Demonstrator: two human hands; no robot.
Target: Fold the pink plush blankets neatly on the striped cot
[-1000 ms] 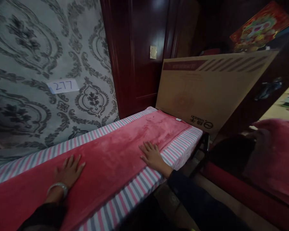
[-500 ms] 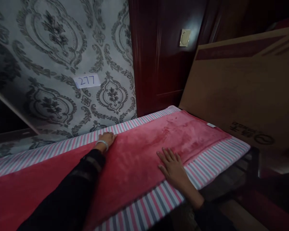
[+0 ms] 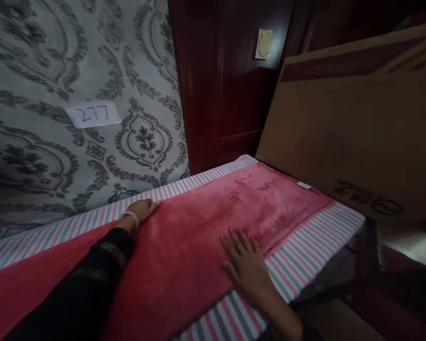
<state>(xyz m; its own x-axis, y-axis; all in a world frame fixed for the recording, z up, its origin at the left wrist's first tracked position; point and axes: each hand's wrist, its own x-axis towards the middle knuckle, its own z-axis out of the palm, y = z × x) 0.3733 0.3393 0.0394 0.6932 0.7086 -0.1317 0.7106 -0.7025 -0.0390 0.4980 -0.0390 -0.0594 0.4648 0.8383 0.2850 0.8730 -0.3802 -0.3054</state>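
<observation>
While a plush red blanket (image 3: 184, 255) lies along pink-and-grey-striped white cloth (image 3: 310, 241), the right hand (image 3: 250, 272) rests on it, grip released and splayed flat; the left hand (image 3: 141, 209) touches its far edge, grip indiscernible.

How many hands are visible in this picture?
2: the left hand at the far edge of the red cloth, the right hand spread on it near the closer edge.

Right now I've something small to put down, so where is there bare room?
The widest free patch is on the red blanket beyond the right hand, bordered by the striped cover and cardboard box. More lies between the hands. It is tighter at the left hand, near the patterned wall, and by the white tag.
</observation>
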